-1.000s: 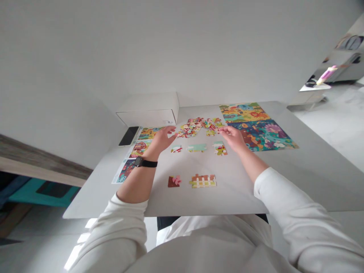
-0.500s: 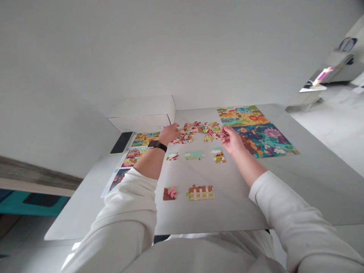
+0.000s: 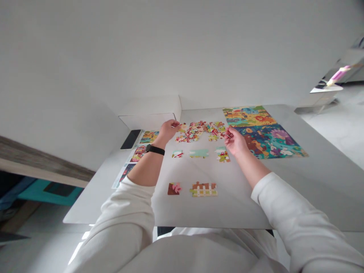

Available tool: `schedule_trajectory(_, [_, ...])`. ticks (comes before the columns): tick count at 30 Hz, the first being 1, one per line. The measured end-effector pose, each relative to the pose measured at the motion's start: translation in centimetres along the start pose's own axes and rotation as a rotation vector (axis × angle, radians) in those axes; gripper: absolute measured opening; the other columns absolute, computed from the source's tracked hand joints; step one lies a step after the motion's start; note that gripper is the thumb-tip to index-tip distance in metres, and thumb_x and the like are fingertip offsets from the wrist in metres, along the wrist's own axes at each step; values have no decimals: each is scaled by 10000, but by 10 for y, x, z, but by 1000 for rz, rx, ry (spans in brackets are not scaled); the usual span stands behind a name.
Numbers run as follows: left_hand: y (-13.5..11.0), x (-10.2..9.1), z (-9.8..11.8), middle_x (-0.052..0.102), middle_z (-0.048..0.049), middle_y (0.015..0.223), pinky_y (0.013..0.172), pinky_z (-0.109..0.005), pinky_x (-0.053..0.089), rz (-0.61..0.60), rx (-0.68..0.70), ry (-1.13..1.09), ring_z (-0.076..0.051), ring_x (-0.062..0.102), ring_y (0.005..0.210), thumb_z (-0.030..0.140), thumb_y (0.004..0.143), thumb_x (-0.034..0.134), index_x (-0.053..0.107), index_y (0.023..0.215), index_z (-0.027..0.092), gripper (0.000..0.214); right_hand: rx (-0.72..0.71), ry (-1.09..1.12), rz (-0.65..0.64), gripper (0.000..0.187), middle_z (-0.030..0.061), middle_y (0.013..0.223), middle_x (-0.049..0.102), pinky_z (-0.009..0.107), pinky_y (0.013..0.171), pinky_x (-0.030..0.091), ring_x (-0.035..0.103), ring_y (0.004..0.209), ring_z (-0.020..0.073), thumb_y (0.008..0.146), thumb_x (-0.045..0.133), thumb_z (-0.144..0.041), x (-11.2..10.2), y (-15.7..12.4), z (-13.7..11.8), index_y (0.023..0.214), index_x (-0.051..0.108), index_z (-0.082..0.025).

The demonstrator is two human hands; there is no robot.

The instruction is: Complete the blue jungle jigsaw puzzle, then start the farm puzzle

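Left of a loose pile of puzzle pieces (image 3: pixel 195 132), my left hand (image 3: pixel 168 130) is pinched, with the thin edge of what looks like a puzzle piece at its fingertips. My right hand (image 3: pixel 235 142), at the pile's right end, is closed on a puzzle piece (image 3: pixel 228 136) seen edge-on. Below the pile lie a small corner section (image 3: pixel 178 154), a pale blue-green joined strip (image 3: pixel 198 153) and a section with a red vehicle (image 3: pixel 223 155). Nearer me are a pink pig piece (image 3: pixel 174 188) and a joined white fence section (image 3: pixel 203 189).
Two finished-looking picture sheets, an orange animal scene (image 3: pixel 250 115) and a dark blue one (image 3: pixel 273 141), lie at right. At left are a black phone (image 3: pixel 131 139), a picture sheet (image 3: pixel 138 152) partly under my forearm, and a white box (image 3: pixel 149 110) against the wall.
My left hand has drawn back slightly from the pile's left end, and its fingers have closed into a pinch. My right hand keeps its piece. The camera view has shifted a little.
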State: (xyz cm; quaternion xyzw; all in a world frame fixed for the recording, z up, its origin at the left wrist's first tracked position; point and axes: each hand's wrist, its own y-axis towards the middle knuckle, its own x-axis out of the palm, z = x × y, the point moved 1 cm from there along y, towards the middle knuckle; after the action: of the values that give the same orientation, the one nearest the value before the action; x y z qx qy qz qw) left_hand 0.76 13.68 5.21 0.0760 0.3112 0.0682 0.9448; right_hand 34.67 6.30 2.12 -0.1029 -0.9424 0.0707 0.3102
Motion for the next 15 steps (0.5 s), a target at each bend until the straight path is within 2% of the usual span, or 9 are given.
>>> schedule_trajectory(2, [-21,-9,5,747,-36,827,732,-304,599,-16,-77,-221,-161,703,709,313,805,866,700,917,174,244,-7,-13,-10,252,-62,639,623,160,408,379,536,503,73,759,880,-315,1,-3,0,854,667,-219])
schedule_trajectory(4, [-48,-19,11,743,-27,845,719,-287,613,-51,-97,-409,-137,704,699,361,796,893,674,946,175,324,-12,-22,-18,245,-60,641,627,161,411,383,541,509,74,756,875,-315,2,-6,1,855,672,-220])
schedule_trajectory(8, [-106,-31,20,735,-6,858,747,-291,634,-120,-115,-609,-122,709,700,447,744,952,646,945,186,450,-12,-29,-34,216,-51,665,649,163,413,389,535,520,73,732,854,-308,5,-14,8,840,692,-216])
schedule_trajectory(11, [-141,-29,24,729,5,849,753,-292,631,-175,-146,-708,-132,729,722,490,729,967,627,953,196,502,-13,-61,-64,242,-48,684,661,160,418,385,541,536,73,702,869,-321,9,-25,15,843,706,-211])
schedule_trajectory(15, [-166,-17,23,715,28,818,826,-318,637,-201,-193,-866,-143,760,760,477,745,958,588,941,207,498,-45,-184,-159,321,-27,740,695,165,436,405,579,588,91,688,915,-398,20,-53,21,877,728,-218])
